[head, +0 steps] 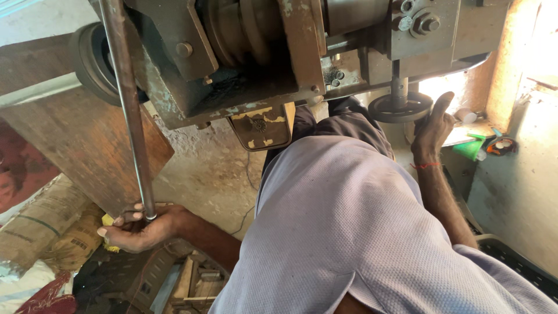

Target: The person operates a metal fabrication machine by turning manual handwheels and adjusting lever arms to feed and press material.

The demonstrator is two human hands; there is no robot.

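My left hand (139, 227) grips the lower end of a long, thin metal rod (129, 104) that runs up past a heavy grey machine (232, 58). My right hand (433, 128) rests against a small black handwheel (401, 107) under the machine's right side, thumb raised and fingers on its rim. A red thread circles my right wrist. My body in a pale lilac shirt (349, 232) fills the lower middle of the view.
A wooden board (87, 139) leans at the left. Sacks (52, 232) and wood scraps (192, 285) lie at the lower left. A green item (469, 148) and small tools sit on a ledge at the right. A black crate edge (517, 261) is at the lower right.
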